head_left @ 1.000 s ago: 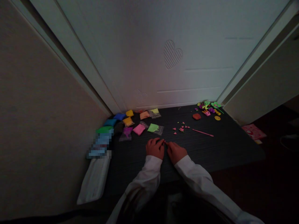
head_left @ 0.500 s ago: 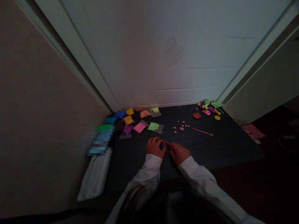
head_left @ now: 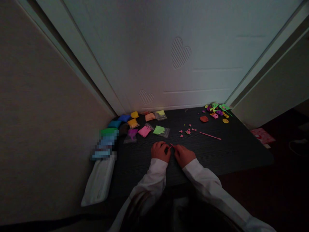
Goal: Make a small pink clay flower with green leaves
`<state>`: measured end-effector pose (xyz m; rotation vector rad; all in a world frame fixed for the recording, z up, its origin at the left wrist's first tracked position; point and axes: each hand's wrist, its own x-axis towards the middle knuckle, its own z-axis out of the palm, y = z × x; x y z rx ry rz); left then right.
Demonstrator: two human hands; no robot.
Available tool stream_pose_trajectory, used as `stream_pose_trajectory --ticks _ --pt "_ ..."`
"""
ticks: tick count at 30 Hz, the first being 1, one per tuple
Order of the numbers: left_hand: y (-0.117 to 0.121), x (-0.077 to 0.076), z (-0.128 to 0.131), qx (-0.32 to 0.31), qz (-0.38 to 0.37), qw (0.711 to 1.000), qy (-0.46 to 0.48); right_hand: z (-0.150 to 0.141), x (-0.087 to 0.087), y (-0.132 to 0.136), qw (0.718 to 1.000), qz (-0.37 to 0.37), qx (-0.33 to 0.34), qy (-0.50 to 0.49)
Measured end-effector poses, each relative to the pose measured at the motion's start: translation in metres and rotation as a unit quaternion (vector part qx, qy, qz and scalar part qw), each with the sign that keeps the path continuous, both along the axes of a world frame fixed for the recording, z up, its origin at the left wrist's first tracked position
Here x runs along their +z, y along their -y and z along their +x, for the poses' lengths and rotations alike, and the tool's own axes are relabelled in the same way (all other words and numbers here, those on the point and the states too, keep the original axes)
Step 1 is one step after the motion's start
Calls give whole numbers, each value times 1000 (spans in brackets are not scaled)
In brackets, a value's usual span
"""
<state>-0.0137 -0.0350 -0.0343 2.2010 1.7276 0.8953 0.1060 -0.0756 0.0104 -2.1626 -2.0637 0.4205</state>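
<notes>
"What fills the view?"

"A white door panel (head_left: 135, 54) beyond the grip, then a dark wood-grain tabletop (head_left: 142, 167) beneath it, probably serving as a wrist rest."

"And on it?"

"Soft-clay packets, including pink (head_left: 145, 131) and light green (head_left: 159, 130) ones, spread left of and beyond the grip, perhaps to keep colours apart. Far right of it sits a heap of bright modelled pieces (head_left: 218, 112), likely parked out of the way."

"The hands?"

"The left hand (head_left: 161, 151) and right hand (head_left: 184, 155) nearly meet, likely for steadiness. Right of them lies a pink stick tool (head_left: 210, 135), within reach."

"What do they hold?"

"A slim pink piece (head_left: 171, 145), between the fingertips. The right hand pinches it; the left's fingers curl against it, though I can't tell whether they're closed on it."

"Anything smaller?"

"Tiny pink clay bits (head_left: 188, 132), just beyond and right of the grip, perhaps spaced to avoid sticking."
</notes>
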Motion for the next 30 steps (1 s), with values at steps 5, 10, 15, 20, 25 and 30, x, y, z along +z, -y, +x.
stream_pose_trajectory --ticks 5,10,15,20,25,30 --pt "0 1 0 -2 3 1000 3 6 -3 6 1000 11 0 -4" --pt "-1 0 -1 -6 12 1000 20 12 -9 12 998 63 12 -2" --pt "-3 1 -6 -33 21 994 97 18 -19 13 988 140 66 -26" --pt "-1 6 -8 -56 38 987 146 21 -24 12 979 175 99 -41" --pt "-1 9 -7 -83 40 987 131 21 -23 12 973 194 117 -48" --pt "-3 6 -9 -48 6 979 200 20 -21 13 973 190 114 -60"
